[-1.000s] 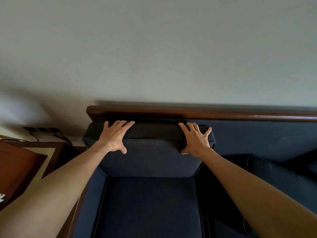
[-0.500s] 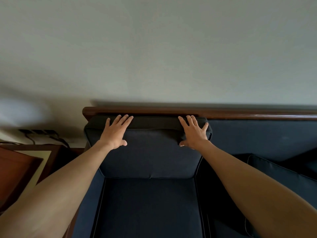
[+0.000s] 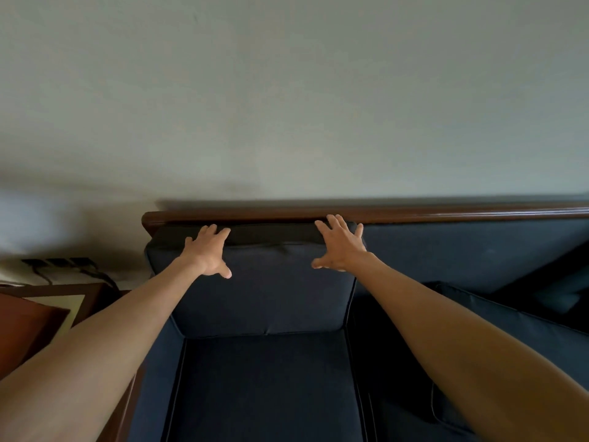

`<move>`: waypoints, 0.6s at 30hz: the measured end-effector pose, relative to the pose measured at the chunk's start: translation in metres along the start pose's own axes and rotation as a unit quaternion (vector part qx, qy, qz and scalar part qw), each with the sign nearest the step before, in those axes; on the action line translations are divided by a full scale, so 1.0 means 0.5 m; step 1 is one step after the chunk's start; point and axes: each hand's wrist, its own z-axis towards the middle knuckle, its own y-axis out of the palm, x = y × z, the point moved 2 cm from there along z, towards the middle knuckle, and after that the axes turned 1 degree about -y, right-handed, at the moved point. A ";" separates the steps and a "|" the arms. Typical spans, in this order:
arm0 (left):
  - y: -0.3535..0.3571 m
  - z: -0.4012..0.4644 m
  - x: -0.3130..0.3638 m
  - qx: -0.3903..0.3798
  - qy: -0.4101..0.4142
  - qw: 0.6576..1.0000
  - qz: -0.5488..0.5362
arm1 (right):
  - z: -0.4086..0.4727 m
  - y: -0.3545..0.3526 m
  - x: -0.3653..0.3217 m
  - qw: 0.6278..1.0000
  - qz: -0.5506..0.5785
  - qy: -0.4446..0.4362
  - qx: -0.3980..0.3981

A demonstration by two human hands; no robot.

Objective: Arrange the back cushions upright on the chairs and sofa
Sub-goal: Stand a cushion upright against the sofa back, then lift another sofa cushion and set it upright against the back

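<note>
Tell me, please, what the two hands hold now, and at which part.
Nothing is gripped. The left hand and right hand lie open, fingers straight, on the top edge of the back cushion.

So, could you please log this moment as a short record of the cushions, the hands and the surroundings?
upright cushion: dark blue back cushion stands against the sofa back, under the wooden top rail
left hand: fingers straight, pressing the cushion's top left edge
right hand: fingers spread, at the cushion's top right corner
second cushion: lies slanted on the seat to the right, not upright
seat cushion: bare, below the upright cushion
side table: wooden, left of the sofa
</note>
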 end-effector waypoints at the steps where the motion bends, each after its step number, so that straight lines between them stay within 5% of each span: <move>1: -0.019 -0.010 0.016 0.004 0.002 1.000 -0.019 | -0.013 -0.021 0.001 1.000 0.010 -0.001 0.007; 9: -0.216 -0.135 0.242 0.069 0.098 0.981 -0.154 | -0.186 -0.245 0.080 0.987 0.116 0.013 0.106; 18: -0.262 -0.344 0.706 0.121 0.226 0.938 -0.234 | -0.515 -0.355 0.348 0.970 0.167 0.053 0.168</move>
